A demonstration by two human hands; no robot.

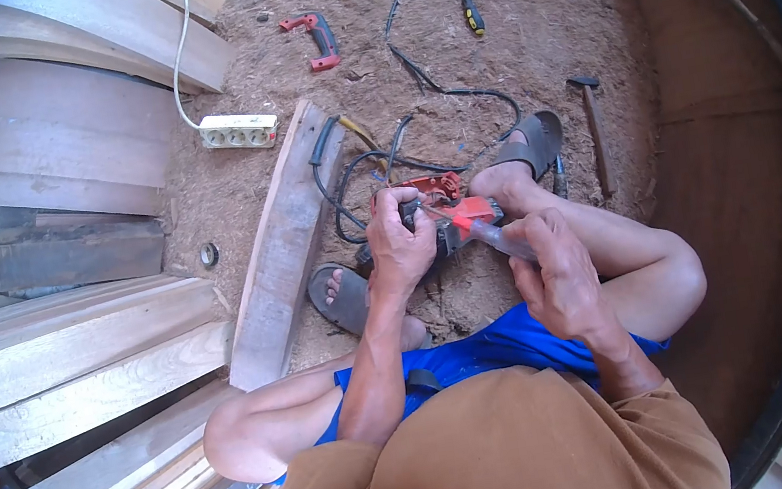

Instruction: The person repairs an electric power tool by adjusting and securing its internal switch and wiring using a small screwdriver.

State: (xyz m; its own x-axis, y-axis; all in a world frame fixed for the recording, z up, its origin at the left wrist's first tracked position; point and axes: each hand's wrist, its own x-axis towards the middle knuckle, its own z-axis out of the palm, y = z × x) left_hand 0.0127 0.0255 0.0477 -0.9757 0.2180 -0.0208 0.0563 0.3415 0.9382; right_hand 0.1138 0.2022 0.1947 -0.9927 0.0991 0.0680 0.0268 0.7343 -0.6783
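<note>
A red and black power tool (pixel 482 209) rests on the ground between my feet, partly covered by my hands. My right hand (pixel 557 270) is closed around the clear handle of a screwdriver (pixel 501 236), which has a red collar. Its shaft points up and left into the tool. My left hand (pixel 401 243) is at the tool's left side, thumb and fingers pinched close to the screwdriver's tip. What lies between those fingertips is too small to make out.
A wooden plank (pixel 279 271) lies left of the tool. Beyond are a white power strip (pixel 238 132), a red and grey handle piece (pixel 318 41), another screwdriver (pixel 469 10) and a black cable (pixel 459 91). A hammer (pixel 597 138) lies right; stacked boards (pixel 84 356) stand left.
</note>
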